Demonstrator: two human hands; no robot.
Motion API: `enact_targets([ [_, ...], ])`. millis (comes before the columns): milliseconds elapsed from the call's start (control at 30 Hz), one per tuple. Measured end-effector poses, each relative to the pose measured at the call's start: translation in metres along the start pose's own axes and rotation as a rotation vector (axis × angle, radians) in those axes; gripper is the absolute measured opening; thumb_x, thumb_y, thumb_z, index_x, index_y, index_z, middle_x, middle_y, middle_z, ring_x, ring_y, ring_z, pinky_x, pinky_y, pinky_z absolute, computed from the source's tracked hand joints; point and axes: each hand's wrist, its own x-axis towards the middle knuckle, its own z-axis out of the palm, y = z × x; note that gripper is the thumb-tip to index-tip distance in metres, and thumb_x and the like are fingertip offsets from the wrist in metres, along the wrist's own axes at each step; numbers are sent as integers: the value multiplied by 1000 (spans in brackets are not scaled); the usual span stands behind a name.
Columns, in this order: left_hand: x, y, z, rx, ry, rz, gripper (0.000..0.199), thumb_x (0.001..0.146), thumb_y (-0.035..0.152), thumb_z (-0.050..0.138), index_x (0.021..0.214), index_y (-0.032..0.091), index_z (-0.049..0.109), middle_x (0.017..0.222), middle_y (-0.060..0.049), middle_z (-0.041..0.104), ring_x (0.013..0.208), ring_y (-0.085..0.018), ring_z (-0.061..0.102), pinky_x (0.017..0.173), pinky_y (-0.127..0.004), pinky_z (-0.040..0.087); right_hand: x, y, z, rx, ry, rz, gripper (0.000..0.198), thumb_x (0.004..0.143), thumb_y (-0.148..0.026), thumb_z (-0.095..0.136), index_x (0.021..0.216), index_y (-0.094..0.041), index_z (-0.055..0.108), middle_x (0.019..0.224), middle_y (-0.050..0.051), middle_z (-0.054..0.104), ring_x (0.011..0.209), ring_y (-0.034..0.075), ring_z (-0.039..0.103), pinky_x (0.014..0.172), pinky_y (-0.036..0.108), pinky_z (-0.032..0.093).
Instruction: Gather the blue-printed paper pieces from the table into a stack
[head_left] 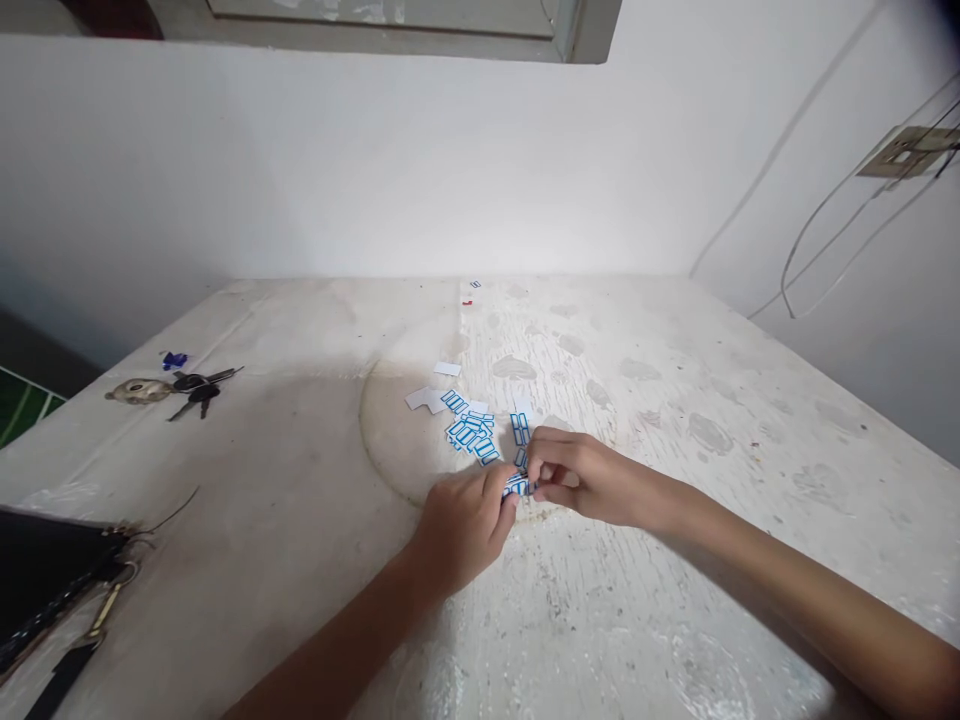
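Observation:
Between both hands, over the middle of the table, is a small bunch of paper pieces [517, 485] printed with blue rectangles. My left hand [466, 515] pinches its left side between thumb and fingers. At the right end, the bent fingers and thumb of my right hand [577, 470] close on the same pieces. Just beyond the hands lies a loose pile of similar blue-printed paper pieces [472, 432], some overlapping. One printed piece [519, 428] lies right of the pile, partly beside my right fingers. Several blank white pieces [448, 369] rest behind and left of the pile.
Keys [201, 388] with a metal keyring tag [141, 391] and a small purple-blue item [175, 359] lie at the left. A black pouch [52, 575] with a strap clip sits at the near left. The table [300, 560] meets a white wall; cables hang from a socket [907, 152].

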Motion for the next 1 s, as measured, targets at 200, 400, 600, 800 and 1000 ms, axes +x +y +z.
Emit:
enact_targets([
  [200,-1,0,-1,-9,-2,31,16,88,18,37,97,18,51,77,-1,63,65,-17,57,57,-29,37,2,6,-4,-185,89,139,15,83,-16,49,96,-17,57,91,6,56,70,14,54,62,28,44],
  [400,-1,2,-7,-21,9,26,17,88,17,35,90,17,51,69,-1,59,59,-17,54,55,-29,36,4,18,16,-266,82,130,37,72,-4,51,107,-15,55,88,6,56,83,20,53,70,32,44],
  [600,-2,1,-4,5,-20,-17,16,88,18,36,90,18,52,70,-1,59,61,-17,54,55,-29,36,3,12,1,11,197,198,15,80,-13,50,91,-17,59,69,-1,50,57,11,44,53,25,38],
  [800,-3,1,-6,3,-65,-36,17,83,28,49,95,17,51,70,0,61,60,-18,56,52,-28,36,-3,-10,-5,31,-42,74,10,82,-14,54,76,-17,61,75,1,57,63,11,51,56,24,39],
  [1000,-1,2,-7,24,-73,-41,15,87,30,43,91,18,52,70,-1,60,62,-17,57,54,-27,37,0,-9,15,-282,48,-14,14,85,-12,48,98,-16,51,89,5,55,66,13,50,58,27,38],
])
